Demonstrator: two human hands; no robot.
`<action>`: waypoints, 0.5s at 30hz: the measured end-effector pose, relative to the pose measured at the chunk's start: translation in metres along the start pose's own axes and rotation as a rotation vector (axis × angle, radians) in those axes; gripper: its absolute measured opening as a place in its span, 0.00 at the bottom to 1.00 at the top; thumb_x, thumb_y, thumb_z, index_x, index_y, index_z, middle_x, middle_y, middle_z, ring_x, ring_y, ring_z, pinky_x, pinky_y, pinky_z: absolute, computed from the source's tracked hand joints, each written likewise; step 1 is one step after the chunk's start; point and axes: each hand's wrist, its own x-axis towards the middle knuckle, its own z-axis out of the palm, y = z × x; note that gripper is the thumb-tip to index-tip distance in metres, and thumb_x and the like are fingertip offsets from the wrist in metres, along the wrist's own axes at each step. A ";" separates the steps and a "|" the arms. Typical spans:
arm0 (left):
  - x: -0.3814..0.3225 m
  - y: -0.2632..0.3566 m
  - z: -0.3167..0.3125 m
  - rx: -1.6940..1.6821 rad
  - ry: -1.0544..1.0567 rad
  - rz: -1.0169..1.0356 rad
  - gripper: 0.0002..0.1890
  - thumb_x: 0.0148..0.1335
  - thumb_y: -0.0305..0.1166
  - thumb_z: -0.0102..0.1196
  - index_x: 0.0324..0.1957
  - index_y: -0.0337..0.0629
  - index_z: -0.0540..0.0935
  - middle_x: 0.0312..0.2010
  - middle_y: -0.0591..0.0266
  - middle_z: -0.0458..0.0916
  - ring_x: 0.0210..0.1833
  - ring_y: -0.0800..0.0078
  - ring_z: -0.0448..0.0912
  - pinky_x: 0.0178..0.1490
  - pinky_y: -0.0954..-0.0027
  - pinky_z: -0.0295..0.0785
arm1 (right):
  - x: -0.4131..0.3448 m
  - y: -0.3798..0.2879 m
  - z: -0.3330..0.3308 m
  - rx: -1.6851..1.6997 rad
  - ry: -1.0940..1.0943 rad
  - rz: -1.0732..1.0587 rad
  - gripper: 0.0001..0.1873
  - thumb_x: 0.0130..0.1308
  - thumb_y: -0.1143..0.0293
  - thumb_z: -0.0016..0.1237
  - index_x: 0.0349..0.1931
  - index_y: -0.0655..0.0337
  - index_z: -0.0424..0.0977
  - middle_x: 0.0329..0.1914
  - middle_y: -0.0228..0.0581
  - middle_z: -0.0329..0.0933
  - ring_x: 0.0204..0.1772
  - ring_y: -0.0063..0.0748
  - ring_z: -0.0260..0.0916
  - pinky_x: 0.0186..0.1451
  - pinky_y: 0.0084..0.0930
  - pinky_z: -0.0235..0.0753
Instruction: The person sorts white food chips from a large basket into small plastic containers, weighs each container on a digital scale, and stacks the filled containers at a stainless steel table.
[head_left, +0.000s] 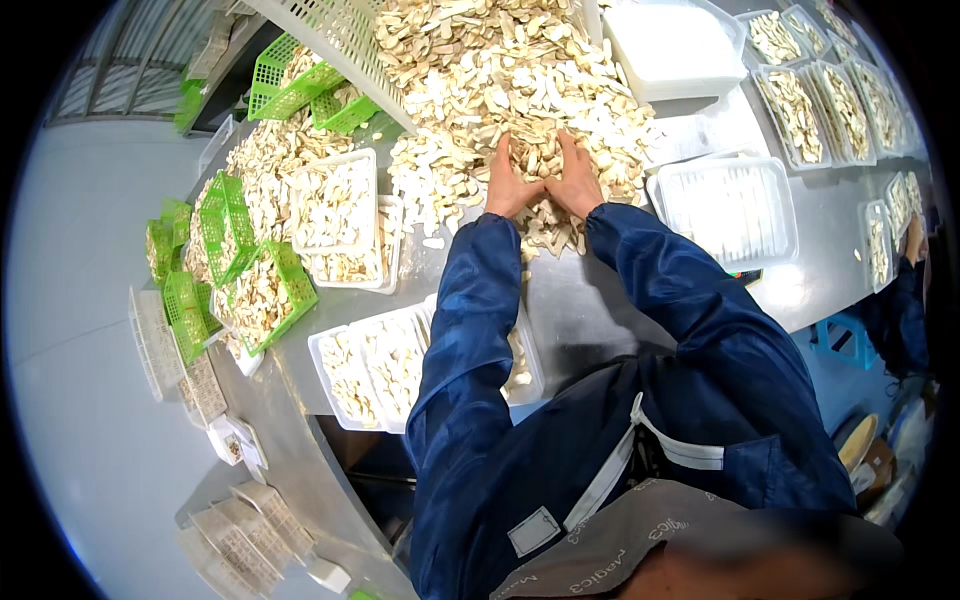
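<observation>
A large heap of pale, brown-edged mushroom slices (517, 82) spreads over the metal table before me. Both hands reach into its near side. My left hand (512, 182) and my right hand (576, 180) lie palms inward, with the thumbs meeting and slices between the fingertips. Neither hand is closed around a piece, though some fingertips are hidden among the slices. Below my wrists a small pile of darker slices (551, 225) lies on the steel tabletop (585, 307).
Filled plastic trays (373, 367) stand by my left forearm, and another filled tray (334, 201) sits farther left. Green baskets (281, 296) hold more slices. Stacked clear containers (727, 210) and white tubs (671, 49) are at right. A co-worker's hand (913, 238) shows at far right.
</observation>
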 end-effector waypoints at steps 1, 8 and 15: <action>0.003 -0.007 0.001 -0.062 0.007 -0.020 0.54 0.32 0.31 0.72 0.64 0.35 0.55 0.56 0.44 0.67 0.58 0.56 0.68 0.62 0.64 0.63 | 0.006 0.000 0.004 0.020 0.025 -0.013 0.45 0.49 0.68 0.52 0.68 0.54 0.46 0.57 0.64 0.56 0.57 0.63 0.63 0.59 0.40 0.68; 0.017 -0.008 0.003 -0.435 -0.221 -0.157 0.49 0.43 0.22 0.67 0.66 0.42 0.51 0.55 0.52 0.67 0.51 0.66 0.73 0.50 0.70 0.72 | 0.030 0.023 0.005 0.284 -0.051 0.009 0.43 0.46 0.68 0.53 0.67 0.59 0.52 0.61 0.64 0.57 0.66 0.58 0.54 0.67 0.36 0.57; 0.013 -0.008 -0.011 -0.236 -0.213 -0.284 0.51 0.44 0.25 0.68 0.68 0.40 0.49 0.53 0.51 0.71 0.47 0.69 0.75 0.44 0.72 0.74 | 0.025 0.006 0.012 0.465 -0.181 -0.034 0.40 0.48 0.82 0.49 0.66 0.62 0.52 0.62 0.47 0.62 0.62 0.37 0.61 0.62 0.24 0.63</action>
